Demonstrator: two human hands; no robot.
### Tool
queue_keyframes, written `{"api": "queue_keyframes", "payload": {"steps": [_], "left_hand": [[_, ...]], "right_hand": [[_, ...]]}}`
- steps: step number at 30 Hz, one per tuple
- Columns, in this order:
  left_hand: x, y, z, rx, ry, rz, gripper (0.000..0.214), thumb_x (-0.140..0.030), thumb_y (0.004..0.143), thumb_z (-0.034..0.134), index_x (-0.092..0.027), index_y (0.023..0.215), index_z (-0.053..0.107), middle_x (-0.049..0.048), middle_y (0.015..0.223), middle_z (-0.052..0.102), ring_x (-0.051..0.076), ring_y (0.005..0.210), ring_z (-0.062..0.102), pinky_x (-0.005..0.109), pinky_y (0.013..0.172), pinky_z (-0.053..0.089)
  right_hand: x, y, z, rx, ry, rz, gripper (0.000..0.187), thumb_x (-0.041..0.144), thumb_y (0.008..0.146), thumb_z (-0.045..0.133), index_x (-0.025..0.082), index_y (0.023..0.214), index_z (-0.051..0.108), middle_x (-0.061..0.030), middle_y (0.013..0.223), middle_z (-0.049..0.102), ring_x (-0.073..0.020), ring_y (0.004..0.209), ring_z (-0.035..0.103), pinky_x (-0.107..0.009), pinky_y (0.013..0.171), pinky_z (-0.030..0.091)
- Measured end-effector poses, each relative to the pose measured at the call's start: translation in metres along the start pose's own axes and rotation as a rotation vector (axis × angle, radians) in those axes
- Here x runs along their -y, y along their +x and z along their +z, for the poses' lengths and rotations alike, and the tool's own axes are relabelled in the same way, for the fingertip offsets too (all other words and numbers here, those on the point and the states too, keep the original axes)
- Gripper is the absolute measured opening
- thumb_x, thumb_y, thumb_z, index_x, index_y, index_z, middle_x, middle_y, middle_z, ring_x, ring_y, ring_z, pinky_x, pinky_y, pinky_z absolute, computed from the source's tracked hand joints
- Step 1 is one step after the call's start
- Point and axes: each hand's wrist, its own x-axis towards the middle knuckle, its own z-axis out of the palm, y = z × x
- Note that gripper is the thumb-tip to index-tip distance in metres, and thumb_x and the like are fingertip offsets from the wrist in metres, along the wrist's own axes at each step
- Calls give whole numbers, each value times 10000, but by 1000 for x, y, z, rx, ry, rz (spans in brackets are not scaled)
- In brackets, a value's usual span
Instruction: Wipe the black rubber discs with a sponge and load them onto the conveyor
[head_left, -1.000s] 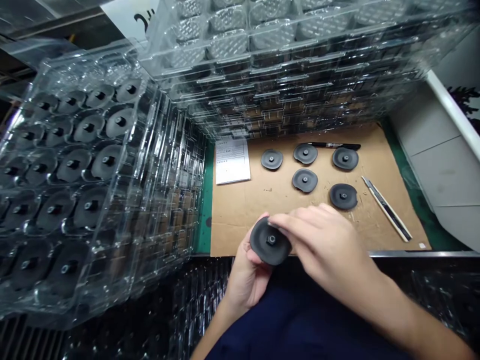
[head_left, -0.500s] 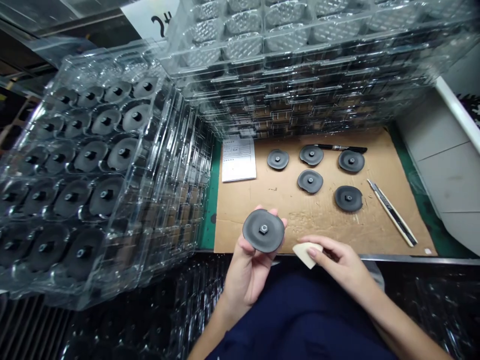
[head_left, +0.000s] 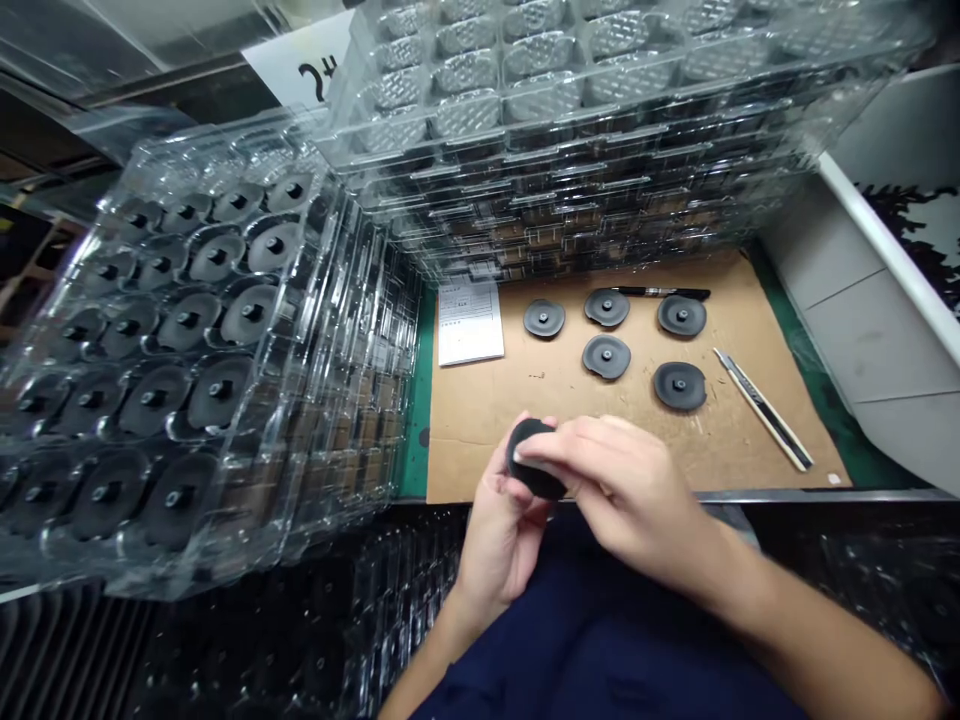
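My left hand (head_left: 495,540) grips a round black rubber disc (head_left: 546,482) by its edge from below, near the front edge of the cardboard. My right hand (head_left: 626,490) reaches over the disc, its fingers pressed to the disc's face and covering much of it. A cream wedge-shaped pad is pinched in those fingers; almost all of it is hidden now. Beyond the hands, several similar discs lie on the cardboard (head_left: 480,430), among them one at the front (head_left: 679,386) and one at the left (head_left: 544,318). Each has a small metal-tipped hub at its middle.
Left of me rises a stack of clear plastic trays (head_left: 300,400) filled with black discs. Another tray stack (head_left: 525,190) stands along the back. A printed paper (head_left: 470,325), a black pen (head_left: 660,292) and a utility knife (head_left: 765,412) lie on the cardboard. A white panel (head_left: 832,290) borders the right.
My right hand has moved left and up onto the disc, bringing the cream pad to it. My left hand has tilted the disc. The whole view has shifted slightly.
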Motion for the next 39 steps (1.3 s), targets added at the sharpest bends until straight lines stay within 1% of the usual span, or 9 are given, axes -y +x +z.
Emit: {"api": "queue_keyframes", "payload": {"steps": [9, 12, 15, 20, 25, 28, 32, 36, 39], "left_hand": [[-5, 1, 6, -40, 49, 36, 690, -341, 527, 835, -266, 1168, 592, 29, 1136, 648, 182, 984, 616, 211, 793, 497], [-8, 3, 4, -29, 17, 31, 628, -368, 566, 807, -270, 1149, 597, 39, 1215, 610, 238, 1068, 594, 286, 874, 487], [-9, 5, -1, -13, -38, 4, 557, -411, 651, 733, -263, 1166, 584, 56, 1243, 590, 277, 1121, 569, 367, 960, 445], [-5, 10, 0, 1, -78, -23, 541, -385, 722, 671, -271, 1233, 532, 64, 1227, 599, 283, 1161, 542, 420, 1010, 406], [-1, 9, 7, 18, -15, 5, 545, -380, 733, 679, -257, 1242, 527, 67, 1242, 590, 263, 1176, 526, 367, 971, 448], [-4, 7, 7, -2, 40, -31, 572, -350, 721, 710, -253, 1252, 519, 68, 1224, 603, 240, 1148, 544, 306, 920, 477], [-7, 5, 4, -46, 55, 0, 549, -261, 648, 772, -276, 1162, 581, 26, 1171, 629, 236, 1073, 590, 279, 847, 508], [-5, 3, 7, -12, 63, 27, 487, -317, 619, 791, -230, 1074, 641, 41, 1076, 670, 230, 1068, 592, 297, 929, 465], [-9, 2, 10, 48, 28, 11, 582, -298, 580, 816, -264, 1127, 619, 34, 1144, 648, 237, 1064, 597, 319, 943, 457]], "right_hand": [[5, 3, -7, -73, 132, 123, 246, 163, 890, 484, 244, 1051, 651, -8, 977, 685, -136, 865, 628, -265, 769, 484], [-20, -13, -4, 35, 192, 321, 195, 268, 874, 527, 253, 982, 688, -14, 961, 697, -161, 864, 646, -257, 718, 514], [-58, -39, 12, -95, 113, 496, 244, 323, 876, 509, 232, 1028, 678, -39, 1033, 692, -194, 918, 648, -297, 750, 526], [-82, -49, 28, -59, 66, 555, 233, 306, 862, 524, 212, 996, 690, -39, 968, 711, -191, 815, 658, -312, 697, 522], [-26, -8, 8, -278, 53, 313, 281, 259, 887, 502, 237, 1155, 585, -35, 1137, 632, -164, 890, 608, -290, 737, 487], [1, 6, 10, -191, 30, 28, 259, 179, 882, 474, 183, 1121, 573, -58, 1009, 653, -176, 895, 582, -327, 795, 460], [6, 16, 16, 111, 76, -7, 207, 132, 879, 445, 172, 1023, 588, -32, 875, 648, -140, 761, 565, -290, 711, 452], [3, 18, 17, -103, 19, -43, 225, 124, 880, 449, 144, 1065, 576, -56, 898, 643, -154, 799, 560, -310, 756, 434], [2, 2, 12, -17, 64, -139, 260, 92, 861, 475, 151, 1099, 560, -47, 921, 645, -145, 811, 552, -302, 771, 427]]}}
